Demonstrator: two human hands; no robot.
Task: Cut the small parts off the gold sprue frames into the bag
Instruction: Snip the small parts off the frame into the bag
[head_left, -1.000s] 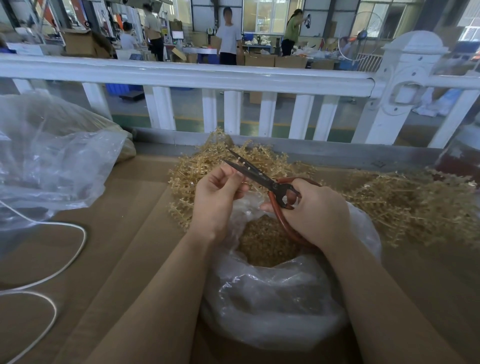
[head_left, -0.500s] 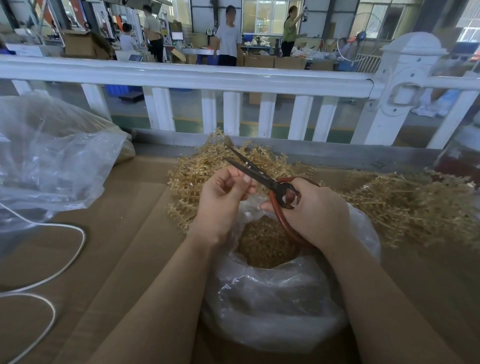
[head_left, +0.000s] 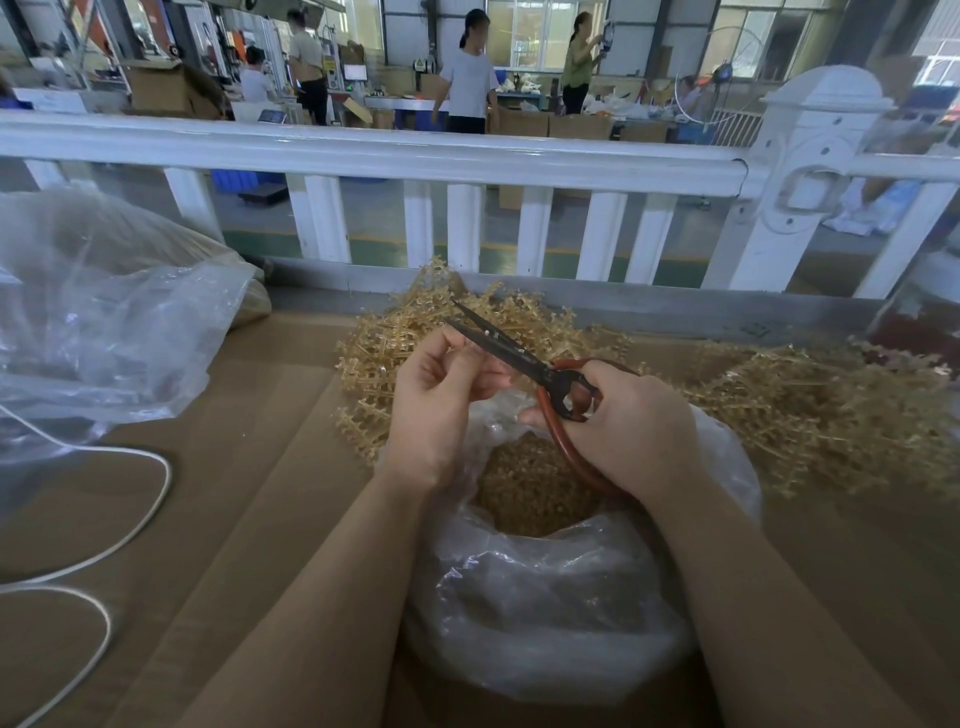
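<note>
A clear plastic bag (head_left: 545, 613) stands open in front of me with a heap of small gold parts (head_left: 535, 483) inside. My right hand (head_left: 623, 421) grips black scissors (head_left: 511, 353) by their red-brown loop handles, blades slightly parted and pointing up-left. My left hand (head_left: 441, 400) is curled above the bag's mouth, its fingertips pinching something small right under the blades; the piece itself is mostly hidden. Gold sprue frames lie in a pile (head_left: 395, 353) behind my left hand and in a larger pile (head_left: 810, 415) to the right.
The work surface is brown cardboard (head_left: 234, 493). A large crumpled clear bag (head_left: 104, 312) lies at the left, with a white cord (head_left: 130, 519) looping below it. A white railing (head_left: 467, 156) runs across the back; people stand in the workshop beyond.
My left hand has shifted slightly under the blades and the scissors' tips have moved a little. Both hands stay over the bag's mouth.
</note>
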